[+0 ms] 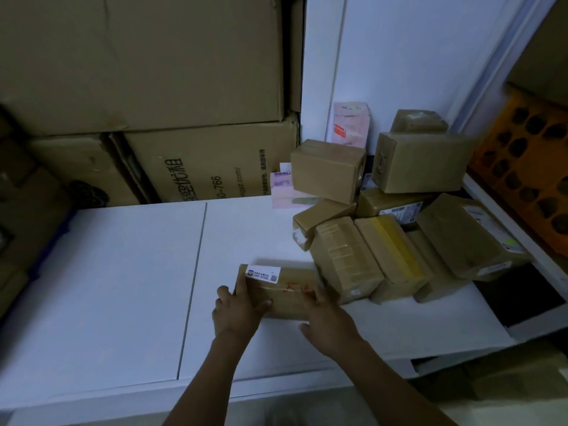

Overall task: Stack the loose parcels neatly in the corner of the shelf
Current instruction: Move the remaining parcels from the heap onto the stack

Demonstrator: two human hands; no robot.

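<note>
A flat brown parcel (284,287) with a white label lies on the white shelf (123,272), just left of the pile. My left hand (238,312) grips its near left corner, thumb along the left side and fingers over the top. My right hand (325,324) presses against its right end, thumb spread out over the shelf. Several brown parcels (399,229) sit jumbled in the right corner, some stacked and tilted. Two pink packages (287,195) stand behind them by the wall.
Large cardboard cartons (184,118) fill the back left. A white wall (415,56) backs the corner. An orange crate (528,179) stands beyond the shelf's right post. The shelf's left half is bare white board with a seam.
</note>
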